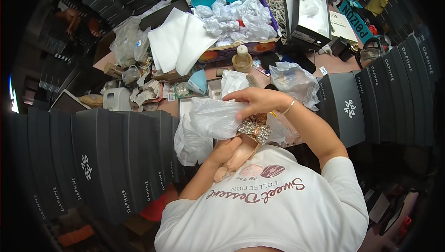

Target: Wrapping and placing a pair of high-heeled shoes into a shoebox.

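My left hand (225, 149) is closed around a beige shoe (242, 154) with a jewelled bow (256, 132) on its front, held close to my chest. The shoe's beige lining faces up, and a glittery brown part shows behind the bow. Just above, my right hand (260, 100) curls its fingers and thumb over a crumpled white plastic bag (214, 116). Part of that bag lies over the left hand's side of the shoe. More white plastic (191, 141) hangs to its left. Under the bag, an open shoebox (184, 107) is partly hidden.
Stacks of dark grey shoeboxes (109, 159) rise at left and right (343, 108). Across the table stand a carton of crumpled white paper (238, 20), white sheets (181, 39), a glass bottle (242, 59), an open black box (309, 18) and a clear plastic bag (294, 81).
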`<act>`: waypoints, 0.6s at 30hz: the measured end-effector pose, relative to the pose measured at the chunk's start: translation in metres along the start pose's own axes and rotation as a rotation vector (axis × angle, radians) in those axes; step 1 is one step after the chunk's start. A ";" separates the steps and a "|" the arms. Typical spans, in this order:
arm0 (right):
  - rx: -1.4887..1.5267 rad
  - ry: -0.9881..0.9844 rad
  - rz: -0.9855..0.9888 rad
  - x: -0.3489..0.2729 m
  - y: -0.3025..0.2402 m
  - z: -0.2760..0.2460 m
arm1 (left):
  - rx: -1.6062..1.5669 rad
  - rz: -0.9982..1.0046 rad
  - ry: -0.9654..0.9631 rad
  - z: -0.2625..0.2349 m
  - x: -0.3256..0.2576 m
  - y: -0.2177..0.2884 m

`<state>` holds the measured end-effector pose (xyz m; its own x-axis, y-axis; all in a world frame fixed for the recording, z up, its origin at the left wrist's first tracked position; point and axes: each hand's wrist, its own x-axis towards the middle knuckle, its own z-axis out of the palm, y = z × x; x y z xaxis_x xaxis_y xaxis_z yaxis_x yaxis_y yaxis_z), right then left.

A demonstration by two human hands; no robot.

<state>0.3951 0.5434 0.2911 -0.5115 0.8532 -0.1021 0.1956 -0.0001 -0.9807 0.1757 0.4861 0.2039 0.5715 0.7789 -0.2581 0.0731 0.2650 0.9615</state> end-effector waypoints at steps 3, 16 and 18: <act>-0.138 0.029 -0.095 0.010 -0.005 0.004 | -0.036 -0.318 -0.012 -0.010 0.002 0.013; -0.954 0.186 -0.352 -0.071 -0.001 0.065 | -0.704 -0.188 -0.133 -0.011 0.000 0.009; -1.029 0.231 -0.308 -0.071 -0.004 0.074 | -0.840 -0.183 -0.118 -0.013 -0.008 0.014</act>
<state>0.3690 0.4445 0.2903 -0.5102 0.8191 0.2624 0.7458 0.5733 -0.3394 0.1622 0.4911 0.2185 0.6943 0.6312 -0.3456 -0.4288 0.7486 0.5057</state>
